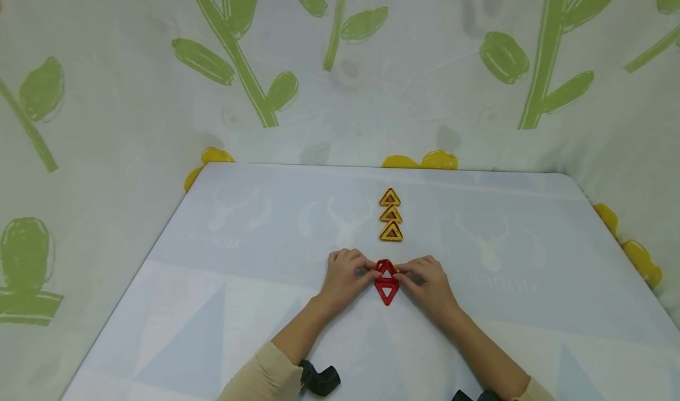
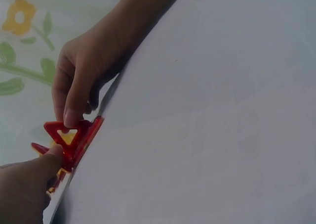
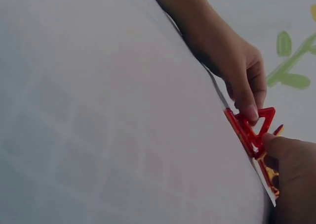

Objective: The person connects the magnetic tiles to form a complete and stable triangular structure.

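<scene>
Two red triangular frame tiles with open centres stand joined in the middle of the table in the head view. One red tile (image 1: 386, 301) lies flat, its point towards me. From its far edge an upright red tile (image 2: 77, 137) rises, with more red and yellow edges just behind it. My left hand (image 1: 347, 277) pinches the upright tile from the left side, thumb on its near face. My right hand (image 1: 427, 286) pinches it from the right the same way. Fingers partly hide the tile's far side. Beyond the hands, three yellow triangular tiles (image 1: 391, 238) lie in a column.
The pale patterned tabletop (image 1: 255, 318) has rounded far corners. A light curtain-like cloth (image 1: 372, 111) printed with green leaves and yellow flowers surrounds its far and side edges. Black devices sit at my left wrist (image 1: 321, 381) and right wrist (image 1: 486, 395).
</scene>
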A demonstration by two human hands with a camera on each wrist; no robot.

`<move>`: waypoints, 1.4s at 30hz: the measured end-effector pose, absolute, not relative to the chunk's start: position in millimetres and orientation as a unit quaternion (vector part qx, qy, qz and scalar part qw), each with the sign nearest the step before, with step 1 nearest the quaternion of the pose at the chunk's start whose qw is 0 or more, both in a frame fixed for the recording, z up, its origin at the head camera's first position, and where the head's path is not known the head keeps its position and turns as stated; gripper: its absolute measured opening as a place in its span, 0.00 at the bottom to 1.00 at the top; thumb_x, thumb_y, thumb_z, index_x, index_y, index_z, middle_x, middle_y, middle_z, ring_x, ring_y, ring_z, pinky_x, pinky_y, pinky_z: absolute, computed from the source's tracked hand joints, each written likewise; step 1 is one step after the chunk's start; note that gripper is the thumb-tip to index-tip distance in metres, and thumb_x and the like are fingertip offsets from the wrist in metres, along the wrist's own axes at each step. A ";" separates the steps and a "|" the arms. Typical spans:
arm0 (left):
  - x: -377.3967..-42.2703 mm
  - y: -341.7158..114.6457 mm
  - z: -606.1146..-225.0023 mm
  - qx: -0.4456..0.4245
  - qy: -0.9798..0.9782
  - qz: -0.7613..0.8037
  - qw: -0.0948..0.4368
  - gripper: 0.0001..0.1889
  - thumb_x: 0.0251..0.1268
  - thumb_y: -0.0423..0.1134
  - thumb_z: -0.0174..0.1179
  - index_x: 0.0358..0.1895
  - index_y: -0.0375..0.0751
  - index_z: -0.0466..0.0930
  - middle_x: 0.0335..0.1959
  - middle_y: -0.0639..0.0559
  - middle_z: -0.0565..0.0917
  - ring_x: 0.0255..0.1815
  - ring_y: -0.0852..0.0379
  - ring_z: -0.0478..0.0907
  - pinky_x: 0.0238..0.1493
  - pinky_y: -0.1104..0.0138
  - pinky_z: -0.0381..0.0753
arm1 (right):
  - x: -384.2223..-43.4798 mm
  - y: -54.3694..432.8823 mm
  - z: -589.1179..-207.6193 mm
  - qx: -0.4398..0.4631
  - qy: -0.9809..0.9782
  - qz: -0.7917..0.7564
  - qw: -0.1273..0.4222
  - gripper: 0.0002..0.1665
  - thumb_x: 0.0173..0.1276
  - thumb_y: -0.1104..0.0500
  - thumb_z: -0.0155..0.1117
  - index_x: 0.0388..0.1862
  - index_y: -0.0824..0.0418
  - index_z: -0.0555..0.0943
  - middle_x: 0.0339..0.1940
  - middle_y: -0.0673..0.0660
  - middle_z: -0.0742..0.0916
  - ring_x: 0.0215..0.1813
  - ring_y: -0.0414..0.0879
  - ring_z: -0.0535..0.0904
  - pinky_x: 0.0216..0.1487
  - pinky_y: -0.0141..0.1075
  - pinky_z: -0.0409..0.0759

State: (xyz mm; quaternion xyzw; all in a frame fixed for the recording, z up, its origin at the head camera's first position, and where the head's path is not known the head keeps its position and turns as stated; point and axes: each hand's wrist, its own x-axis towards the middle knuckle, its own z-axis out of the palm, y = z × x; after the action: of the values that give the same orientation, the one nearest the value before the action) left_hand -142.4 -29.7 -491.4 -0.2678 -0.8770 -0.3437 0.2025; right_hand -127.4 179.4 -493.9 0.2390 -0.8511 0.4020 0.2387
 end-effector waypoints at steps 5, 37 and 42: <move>-141.3 -29.0 -489.4 -0.282 -0.873 -0.326 0.230 0.08 0.47 0.45 0.71 0.30 0.49 0.86 0.27 0.59 0.78 0.36 0.59 0.73 0.47 0.59 0.65 | -128.6 177.7 -495.7 0.262 -0.842 0.399 0.251 0.13 0.43 0.67 0.77 0.30 0.59 0.86 0.28 0.47 0.86 0.37 0.41 0.74 0.41 0.30 0.69; -141.9 -35.0 -485.9 -0.329 -0.878 -0.326 0.118 0.16 0.63 0.45 0.60 0.52 0.46 0.83 0.38 0.57 0.81 0.43 0.58 0.73 0.51 0.57 0.64 | -129.4 182.5 -496.1 0.288 -0.844 0.397 0.219 0.15 0.43 0.66 0.78 0.33 0.60 0.85 0.32 0.48 0.85 0.37 0.41 0.77 0.40 0.32 0.69; -143.3 -36.4 -487.8 -0.324 -0.889 -0.315 0.079 0.18 0.66 0.48 0.56 0.57 0.49 0.80 0.42 0.56 0.79 0.46 0.58 0.71 0.54 0.56 0.63 | -126.7 185.7 -492.8 0.297 -0.870 0.356 0.170 0.28 0.40 0.52 0.80 0.43 0.59 0.85 0.38 0.49 0.84 0.41 0.43 0.73 0.44 0.38 0.68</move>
State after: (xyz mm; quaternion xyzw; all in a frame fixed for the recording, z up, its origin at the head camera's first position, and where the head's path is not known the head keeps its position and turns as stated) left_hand -143.3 -36.4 -487.8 -0.3237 -0.8886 -0.3152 0.0789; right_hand -126.7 185.7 -492.8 0.2968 -0.8697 0.3558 0.1699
